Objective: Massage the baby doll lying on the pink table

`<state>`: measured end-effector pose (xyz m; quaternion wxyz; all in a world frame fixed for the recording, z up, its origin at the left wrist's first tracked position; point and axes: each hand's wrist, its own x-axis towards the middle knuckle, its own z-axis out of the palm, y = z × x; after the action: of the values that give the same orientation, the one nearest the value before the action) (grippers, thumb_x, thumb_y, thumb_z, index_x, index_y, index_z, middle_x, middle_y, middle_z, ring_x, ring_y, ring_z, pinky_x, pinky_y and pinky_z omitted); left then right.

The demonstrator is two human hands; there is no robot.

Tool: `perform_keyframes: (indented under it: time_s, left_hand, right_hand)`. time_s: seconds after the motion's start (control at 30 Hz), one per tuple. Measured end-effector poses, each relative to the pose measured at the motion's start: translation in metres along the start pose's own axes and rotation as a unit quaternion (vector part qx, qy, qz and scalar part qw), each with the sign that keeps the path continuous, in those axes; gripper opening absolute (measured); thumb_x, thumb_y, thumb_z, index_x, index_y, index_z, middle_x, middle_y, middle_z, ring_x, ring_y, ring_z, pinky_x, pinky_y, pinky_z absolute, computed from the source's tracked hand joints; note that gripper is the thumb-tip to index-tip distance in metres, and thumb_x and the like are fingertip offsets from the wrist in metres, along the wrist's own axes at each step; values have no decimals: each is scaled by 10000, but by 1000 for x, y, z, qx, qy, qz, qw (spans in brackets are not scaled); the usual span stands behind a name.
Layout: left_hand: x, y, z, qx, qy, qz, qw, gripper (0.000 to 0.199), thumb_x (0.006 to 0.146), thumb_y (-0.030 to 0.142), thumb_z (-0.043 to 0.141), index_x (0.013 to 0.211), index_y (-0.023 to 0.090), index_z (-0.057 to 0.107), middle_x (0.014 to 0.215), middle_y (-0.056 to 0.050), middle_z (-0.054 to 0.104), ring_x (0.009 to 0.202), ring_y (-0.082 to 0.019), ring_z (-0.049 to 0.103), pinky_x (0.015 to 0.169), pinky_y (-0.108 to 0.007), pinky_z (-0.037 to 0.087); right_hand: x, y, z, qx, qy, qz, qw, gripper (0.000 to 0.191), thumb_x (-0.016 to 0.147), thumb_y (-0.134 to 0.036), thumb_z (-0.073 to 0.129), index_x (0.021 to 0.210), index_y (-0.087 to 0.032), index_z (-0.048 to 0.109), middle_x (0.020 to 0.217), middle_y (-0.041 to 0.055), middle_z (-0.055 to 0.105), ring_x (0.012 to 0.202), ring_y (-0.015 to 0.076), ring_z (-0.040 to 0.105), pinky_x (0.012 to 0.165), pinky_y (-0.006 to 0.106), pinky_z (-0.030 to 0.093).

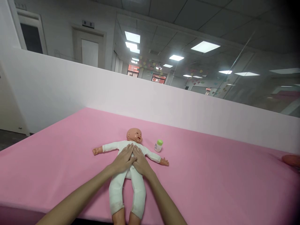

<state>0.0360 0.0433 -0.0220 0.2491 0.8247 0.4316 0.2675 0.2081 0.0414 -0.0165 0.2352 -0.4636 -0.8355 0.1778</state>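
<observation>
A baby doll in a white cloth suit lies on its back on the pink table cover, head away from me and arms spread wide. Both my hands rest flat on its chest and belly. My left hand lies on one side with fingers stretched toward the doll's neck. Beside it, touching near the thumbs, my right hand lies with its fingers out straight. Neither hand grips anything. Just past the doll's arm on the right stands a small white bottle with a green cap.
A low white wall with glass above it runs along the table's far side. At the right edge sits a reddish-brown object, cut off by the frame. A door and ceiling lights show beyond the wall.
</observation>
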Motion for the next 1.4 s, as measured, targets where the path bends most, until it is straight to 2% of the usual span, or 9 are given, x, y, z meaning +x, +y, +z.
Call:
perform_keyframes:
  time_s: [0.13,0.3,0.53,0.67,0.73,0.83,1.03,1.23,1.4]
  left_hand:
    - [13,-18,-1,-19,24,-42,999,887,1007,730,252,1670,144,201,1738,-150,105,1617,-287,51,1302,-504,70]
    - [2,-36,-9,-59,8,-105,993,1024,976,784,246,1672,57,59,1726,-176,-76,1609,-293,-62,1304,-480,52]
    - [-30,-40,-30,-89,-86,-118,985,1025,963,798,269,1683,103,43,1717,-130,-94,1602,-297,-54,1307,-482,40]
    - [-44,-28,-33,-80,-116,-48,989,931,995,739,300,1688,159,78,1726,-76,-82,1606,-268,-74,1309,-462,10]
    - [-42,-20,-27,-88,-105,-11,991,876,1000,713,350,1686,210,143,1738,-51,-26,1608,-278,-64,1308,-479,11]
    - [-27,-8,-9,-117,-27,7,993,876,981,693,440,1675,203,225,1741,-95,92,1614,-308,37,1308,-482,56]
    - [16,1,12,-100,62,-41,992,896,974,688,408,1636,95,294,1714,-195,209,1609,-322,129,1301,-484,44]
    - [31,-19,6,-32,54,-88,994,962,976,732,303,1636,36,231,1721,-228,127,1613,-327,74,1295,-486,61]
    - [22,-38,-5,-36,37,-112,992,1008,965,778,264,1650,45,156,1718,-230,66,1609,-335,45,1294,-496,83]
  right_hand:
    - [2,18,4,9,55,53,997,696,1041,-483,391,1640,-138,306,1707,121,268,1597,251,202,1311,523,135]
    - [-18,35,2,66,94,134,984,821,1033,-651,336,1647,-110,276,1717,137,219,1601,274,183,1306,521,155]
    - [-52,20,-12,128,48,150,979,803,1027,-674,377,1663,-205,233,1734,77,152,1610,245,130,1312,491,113]
    - [-56,3,-16,119,4,102,988,742,1044,-628,391,1651,-217,275,1729,69,175,1607,244,149,1310,497,130]
    - [-50,-5,-17,110,-23,64,992,699,1058,-586,391,1645,-220,295,1724,69,199,1605,243,163,1309,501,141]
    - [-29,-11,-13,92,-36,17,995,636,1071,-465,403,1652,-241,274,1720,53,221,1604,229,167,1311,505,152]
    - [9,1,3,24,47,12,999,655,1007,-297,420,1646,-211,307,1701,66,300,1592,227,219,1317,493,163]
    - [13,21,11,17,96,100,990,724,1014,-476,418,1609,-69,359,1677,172,325,1578,282,263,1307,505,165]
    - [-3,37,10,68,114,153,979,835,1013,-638,380,1627,-76,314,1696,171,272,1588,288,230,1299,514,179]
